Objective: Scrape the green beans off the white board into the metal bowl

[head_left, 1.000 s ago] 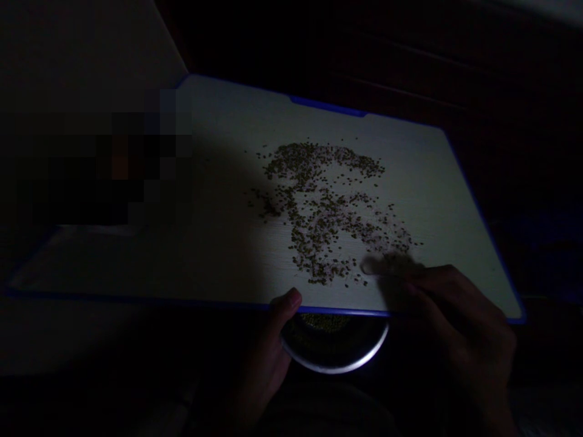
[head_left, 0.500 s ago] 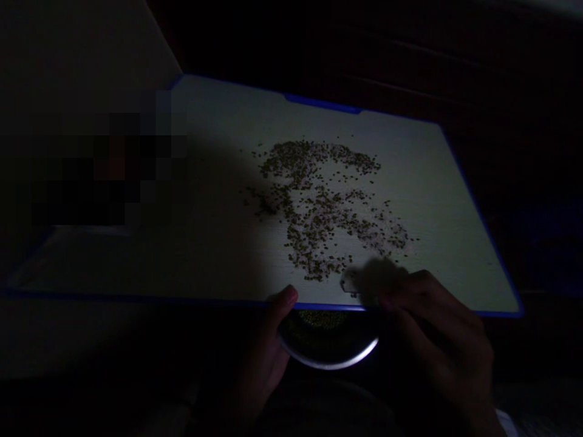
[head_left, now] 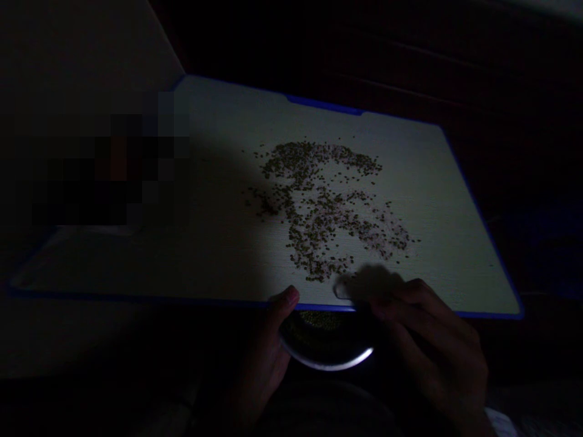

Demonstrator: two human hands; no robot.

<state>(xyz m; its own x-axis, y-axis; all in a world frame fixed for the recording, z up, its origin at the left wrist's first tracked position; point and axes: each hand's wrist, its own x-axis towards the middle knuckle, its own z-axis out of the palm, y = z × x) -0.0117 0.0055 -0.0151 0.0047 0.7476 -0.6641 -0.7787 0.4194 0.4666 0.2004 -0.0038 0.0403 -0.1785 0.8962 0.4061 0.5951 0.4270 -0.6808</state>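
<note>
Small green beans [head_left: 314,230], which look like mung beans, lie scattered with paler bits over a white board [head_left: 214,261] with a blue rim. My left hand [head_left: 268,352] is at the near rim, thumb up over the board's edge and the other fingers below, closed around the side of a metal bowl [head_left: 337,366]. The bowl, partly under the board, has beans in it. My right hand [head_left: 437,340] is closed in a pinch near the same edge. From its fingers a small pale rounded-edged piece [head_left: 339,288] seems to stick out over the board, mostly in shadow.
The scene is very dark. A pixelated block [head_left: 113,164] covers the board's left side. A pale surface [head_left: 82,48] rises at the back left, and dark wood-like boards [head_left: 410,73] lie beyond the white board. Something blue [head_left: 542,243] is at the right.
My right hand has shifted slightly left and down toward the board's near edge, along with the pale piece and its shadow. My left hand stays at the bowl.
</note>
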